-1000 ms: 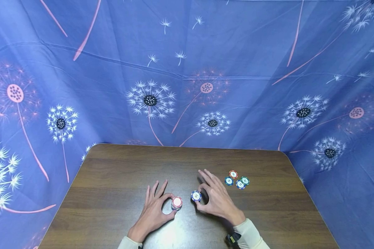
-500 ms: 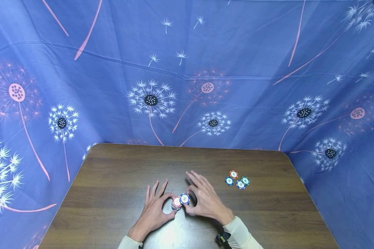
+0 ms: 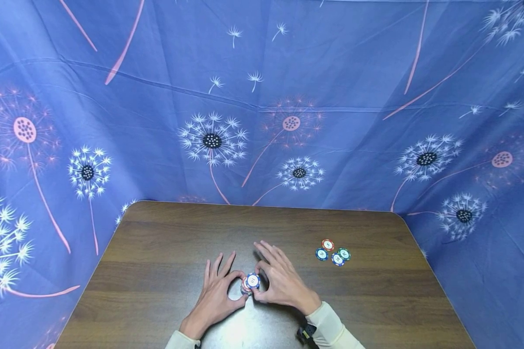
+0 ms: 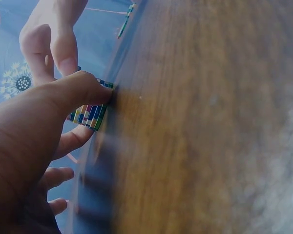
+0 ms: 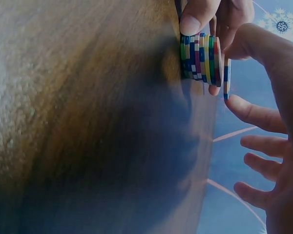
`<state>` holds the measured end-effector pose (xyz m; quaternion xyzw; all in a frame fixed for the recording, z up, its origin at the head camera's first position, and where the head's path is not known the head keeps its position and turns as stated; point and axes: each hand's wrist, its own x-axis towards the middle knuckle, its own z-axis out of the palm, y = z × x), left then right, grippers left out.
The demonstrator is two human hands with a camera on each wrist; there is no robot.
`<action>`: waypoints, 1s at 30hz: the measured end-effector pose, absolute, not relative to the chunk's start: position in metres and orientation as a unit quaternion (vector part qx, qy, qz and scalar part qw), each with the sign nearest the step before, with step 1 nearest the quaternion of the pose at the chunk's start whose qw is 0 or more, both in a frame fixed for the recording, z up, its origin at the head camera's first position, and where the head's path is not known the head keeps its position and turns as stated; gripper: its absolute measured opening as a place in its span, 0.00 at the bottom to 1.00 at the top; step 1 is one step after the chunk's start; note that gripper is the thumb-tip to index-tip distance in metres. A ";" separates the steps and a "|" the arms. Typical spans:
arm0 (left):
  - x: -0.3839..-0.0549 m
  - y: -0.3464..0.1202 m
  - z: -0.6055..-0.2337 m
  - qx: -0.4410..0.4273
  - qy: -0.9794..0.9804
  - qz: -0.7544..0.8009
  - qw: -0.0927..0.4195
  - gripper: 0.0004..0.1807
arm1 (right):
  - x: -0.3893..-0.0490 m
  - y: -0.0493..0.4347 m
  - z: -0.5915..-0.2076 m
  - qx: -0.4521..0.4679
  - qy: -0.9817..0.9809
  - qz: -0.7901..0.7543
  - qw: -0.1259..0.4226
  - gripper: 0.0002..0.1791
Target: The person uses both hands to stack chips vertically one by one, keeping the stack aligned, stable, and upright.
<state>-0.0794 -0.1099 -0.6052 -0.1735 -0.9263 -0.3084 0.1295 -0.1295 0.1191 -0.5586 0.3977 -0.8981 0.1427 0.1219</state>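
Observation:
A stack of poker chips (image 5: 199, 58) in several colours stands on the table, a red chip on top. My left hand (image 3: 216, 295) grips its lower part between thumb and index finger, the other fingers spread. Between thumb and index finger my right hand (image 3: 284, 286) pinches a blue-and-white poker chip (image 3: 253, 280). In the right wrist view that chip lies just above the stack's top, slightly offset to the side, with a thin gap visible. The left wrist view shows the stack partly hidden behind the left thumb.
On the brown wooden table (image 3: 166, 232), right of the hands, several loose chips lie flat: a red chip (image 3: 328, 245), a teal-blue chip (image 3: 321, 254), a blue chip (image 3: 338, 259) and a green chip (image 3: 344, 254). A blue dandelion-print cloth (image 3: 353, 72) hangs behind and beside the table.
My right hand has moved left with the blue-and-white poker chip, from beside the stack to over its top. My left hand has stayed on the stack.

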 end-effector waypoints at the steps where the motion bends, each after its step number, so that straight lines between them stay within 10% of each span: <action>1: -0.079 -0.110 -0.605 -0.174 -0.926 -0.309 0.129 0.21 | -0.129 0.119 -0.559 0.397 -0.899 0.141 0.119 0.21; 30: -0.079 -0.110 -0.604 -0.172 -0.927 -0.310 0.126 0.21 | -0.126 0.132 -0.566 0.393 -0.899 0.166 0.103 0.11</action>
